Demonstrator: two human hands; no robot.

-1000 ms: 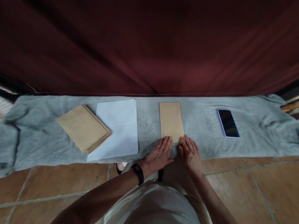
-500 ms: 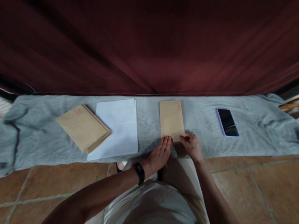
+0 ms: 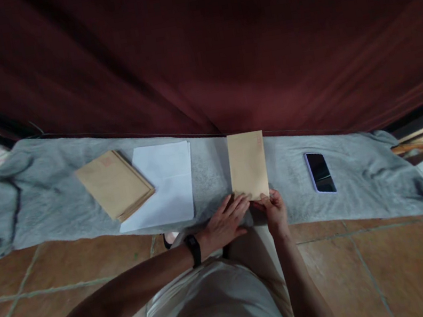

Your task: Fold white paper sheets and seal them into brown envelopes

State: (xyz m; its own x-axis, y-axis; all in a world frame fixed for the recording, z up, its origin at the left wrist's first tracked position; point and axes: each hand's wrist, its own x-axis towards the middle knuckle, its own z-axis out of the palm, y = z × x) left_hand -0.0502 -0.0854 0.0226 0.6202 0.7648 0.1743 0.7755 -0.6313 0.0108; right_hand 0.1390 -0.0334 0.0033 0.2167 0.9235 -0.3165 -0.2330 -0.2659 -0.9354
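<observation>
A brown paper envelope [image 3: 248, 166] with small red print at its upper right stands in front of me, its far edge reaching the back of the grey cloth. My right hand [image 3: 274, 210] pinches its near right corner between thumb and fingers. Stretched out flat, the fingers of my left hand [image 3: 228, 223] touch the near left corner, with the thumb apart from them. To the left, a stack of brown envelopes [image 3: 116, 184] lies at a slant, partly covering several sheets of white paper [image 3: 170, 187].
The grey cloth [image 3: 364, 176] covers a narrow surface. A phone [image 3: 321, 172] with a pale purple case lies on it at the right. Behind hangs a dark red curtain [image 3: 229, 69]. Brown floor tiles [image 3: 344, 271] show below the near edge.
The envelope in my right hand looks larger and nearer to the camera, seemingly lifted. My left thumb has spread away from the fingers. The view has shifted slightly.
</observation>
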